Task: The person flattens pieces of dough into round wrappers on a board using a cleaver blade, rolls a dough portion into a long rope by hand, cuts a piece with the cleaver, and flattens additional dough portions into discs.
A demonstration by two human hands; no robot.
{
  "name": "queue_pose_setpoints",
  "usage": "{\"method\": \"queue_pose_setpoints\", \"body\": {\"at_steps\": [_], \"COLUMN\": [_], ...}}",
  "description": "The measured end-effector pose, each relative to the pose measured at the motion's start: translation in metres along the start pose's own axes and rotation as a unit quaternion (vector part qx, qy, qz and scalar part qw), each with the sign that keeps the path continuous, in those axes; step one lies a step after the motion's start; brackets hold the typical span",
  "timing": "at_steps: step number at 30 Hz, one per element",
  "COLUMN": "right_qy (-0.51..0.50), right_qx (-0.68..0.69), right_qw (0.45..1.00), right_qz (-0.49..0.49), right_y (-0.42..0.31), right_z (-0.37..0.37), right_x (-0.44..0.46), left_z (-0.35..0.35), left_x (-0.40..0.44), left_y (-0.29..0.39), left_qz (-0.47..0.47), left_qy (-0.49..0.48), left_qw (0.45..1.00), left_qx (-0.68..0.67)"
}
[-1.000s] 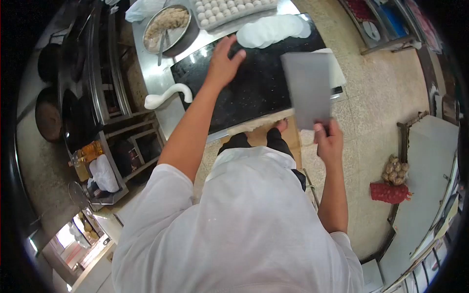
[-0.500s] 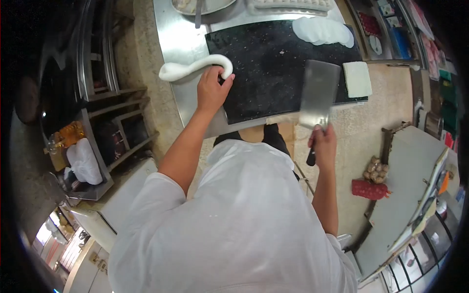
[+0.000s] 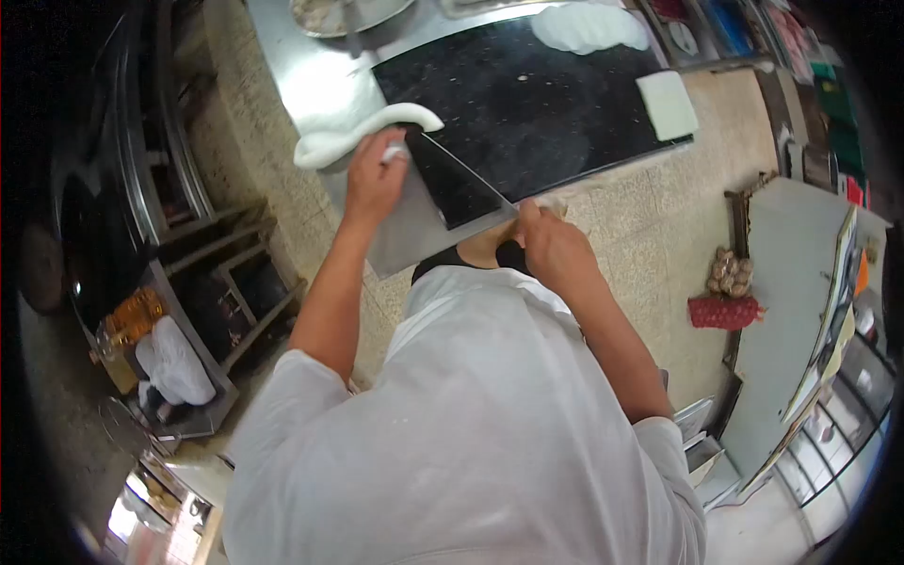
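Note:
A white dough rope (image 3: 358, 134) lies curved across the steel tabletop, its right end over the black board (image 3: 537, 104). My left hand (image 3: 375, 184) is closed just below the rope, with a small white piece of dough (image 3: 391, 151) showing at its fingers. My right hand (image 3: 556, 247) grips a cleaver, its handle hidden in the fist. Seen nearly edge-on, the cleaver (image 3: 468, 171) points up and left, its far end near the rope's right end and my left fingers.
Several flat white dough rounds (image 3: 589, 28) overlap at the board's back right. A folded pale cloth (image 3: 668, 105) lies at its right edge. A bowl (image 3: 330, 21) holding a pale mixture and a utensil stands at the back left. A red mesh bag (image 3: 723, 313) is at far right.
My right hand has brought the cleaver left from beside the cloth to the dough rope, turning the blade edge-on. My left hand has drawn slightly down and left, a small dough piece now at its fingers.

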State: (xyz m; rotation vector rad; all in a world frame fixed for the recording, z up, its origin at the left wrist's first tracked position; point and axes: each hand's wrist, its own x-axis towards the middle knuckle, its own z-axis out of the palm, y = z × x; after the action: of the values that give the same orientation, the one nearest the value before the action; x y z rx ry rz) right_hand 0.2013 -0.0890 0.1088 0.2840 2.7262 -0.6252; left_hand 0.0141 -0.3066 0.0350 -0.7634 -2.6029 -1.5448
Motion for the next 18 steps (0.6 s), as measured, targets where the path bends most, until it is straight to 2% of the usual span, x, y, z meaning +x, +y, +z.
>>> {"method": "queue_pose_setpoints", "body": {"at_steps": [1, 3, 4, 5, 6, 8, 10, 11, 13, 15, 17, 18], "right_qy": [0.006, -0.021, -0.001, 0.017, 0.053, 0.100, 0.170, 0.173, 0.347, 0.405, 0.393, 0.315], "right_qx": [0.002, 0.135, 0.197, 0.259, 0.280, 0.307, 0.410, 0.416, 0.478, 0.540, 0.485, 0.572], "right_qw": [1.000, 0.987, 0.974, 0.955, 0.947, 0.934, 0.864, 0.859, 0.796, 0.731, 0.764, 0.722], "right_qz": [0.010, 0.085, 0.116, 0.145, 0.149, 0.152, 0.237, 0.244, 0.136, 0.100, 0.165, 0.228], "right_y": [0.013, 0.040, 0.056, 0.070, 0.083, 0.110, 0.126, 0.133, 0.151, 0.182, 0.222, 0.241], "right_z": [0.000, 0.000, 0.004, 0.006, 0.007, 0.001, -0.022, -0.033, -0.055, -0.054, -0.040, -0.028], "right_x": [-0.011, -0.040, -0.055, -0.072, -0.089, -0.111, -0.131, -0.131, -0.107, -0.052, 0.011, 0.041], "left_z": [-0.002, -0.004, 0.007, 0.025, 0.044, 0.086, 0.121, 0.137, 0.159, 0.175, 0.187, 0.188], "left_x": [0.004, 0.006, 0.009, 0.011, 0.012, 0.003, 0.010, 0.016, 0.030, 0.042, 0.056, 0.056], "left_y": [0.004, 0.012, 0.017, 0.024, 0.032, 0.052, 0.060, 0.063, 0.073, 0.074, 0.079, 0.083], "left_qz": [0.007, -0.016, -0.013, 0.041, 0.096, 0.227, 0.264, 0.296, 0.291, 0.325, 0.329, 0.329], "left_qy": [-0.007, -0.123, -0.120, -0.244, -0.365, -0.343, -0.341, -0.334, -0.376, -0.371, -0.381, -0.381], "left_qw": [1.000, 0.976, 0.976, 0.941, 0.883, 0.853, 0.849, 0.848, 0.815, 0.816, 0.806, 0.803], "left_qx": [-0.005, 0.178, 0.181, 0.231, 0.278, 0.323, 0.306, 0.286, 0.329, 0.301, 0.311, 0.317]}}
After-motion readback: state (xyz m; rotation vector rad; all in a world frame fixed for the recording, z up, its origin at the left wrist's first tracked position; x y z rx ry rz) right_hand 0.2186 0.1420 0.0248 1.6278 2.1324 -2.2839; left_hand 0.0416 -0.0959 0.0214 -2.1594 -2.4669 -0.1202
